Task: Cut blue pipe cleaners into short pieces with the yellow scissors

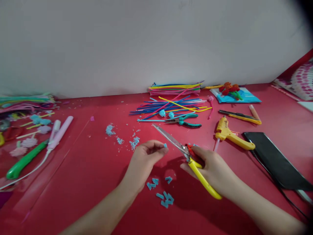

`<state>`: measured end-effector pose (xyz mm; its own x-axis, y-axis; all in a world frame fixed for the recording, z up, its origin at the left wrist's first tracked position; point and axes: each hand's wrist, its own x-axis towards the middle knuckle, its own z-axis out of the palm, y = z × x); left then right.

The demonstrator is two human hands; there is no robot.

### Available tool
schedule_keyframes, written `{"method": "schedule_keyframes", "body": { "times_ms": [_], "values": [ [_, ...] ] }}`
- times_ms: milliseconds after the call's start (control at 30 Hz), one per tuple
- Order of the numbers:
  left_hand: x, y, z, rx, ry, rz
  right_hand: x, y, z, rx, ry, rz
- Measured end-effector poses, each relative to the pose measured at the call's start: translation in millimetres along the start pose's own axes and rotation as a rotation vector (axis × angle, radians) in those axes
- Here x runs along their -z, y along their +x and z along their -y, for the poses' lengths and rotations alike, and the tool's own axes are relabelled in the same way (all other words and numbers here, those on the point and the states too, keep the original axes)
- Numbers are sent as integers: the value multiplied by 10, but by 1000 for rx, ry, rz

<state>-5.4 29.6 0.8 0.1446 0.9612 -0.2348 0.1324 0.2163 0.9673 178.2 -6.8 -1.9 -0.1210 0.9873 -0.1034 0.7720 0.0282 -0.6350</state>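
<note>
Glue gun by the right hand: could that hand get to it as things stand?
Probably not right away: the right hand is gripping the scissors. The path to the glue gun looks clear across the table.

No readable text, labels, brands or numbers anywhere. The blue packet (241,95) at the back of the table (97,195) shows no legible print, the yellow glue gun (231,134) shows no legible marking, and the dark flat sleeve (274,160) on the right is blank.
</note>
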Motion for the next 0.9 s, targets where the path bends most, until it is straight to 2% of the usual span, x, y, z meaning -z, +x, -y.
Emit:
{"method": "schedule_keyframes", "body": {
  "times_ms": [133, 300, 500, 733, 900],
  "values": [
    [7, -18, -72, 51, -201, -67, 46, 7, -38, -3, -140, -9],
    [-29, -70, -12, 42, -326, -160, -59, -19, -97, 72, -339, -15],
    [49, -97, 41, 0, -370, -128, -144, -44, -132, 129, -452, 2],
    [87, -119, 44, -32, -389, -106, -185, -63, -150, 247, -486, -89],
    [91, -117, 25, -49, -400, -88, -182, -68, -164, 262, -499, -75]
  ]
}}
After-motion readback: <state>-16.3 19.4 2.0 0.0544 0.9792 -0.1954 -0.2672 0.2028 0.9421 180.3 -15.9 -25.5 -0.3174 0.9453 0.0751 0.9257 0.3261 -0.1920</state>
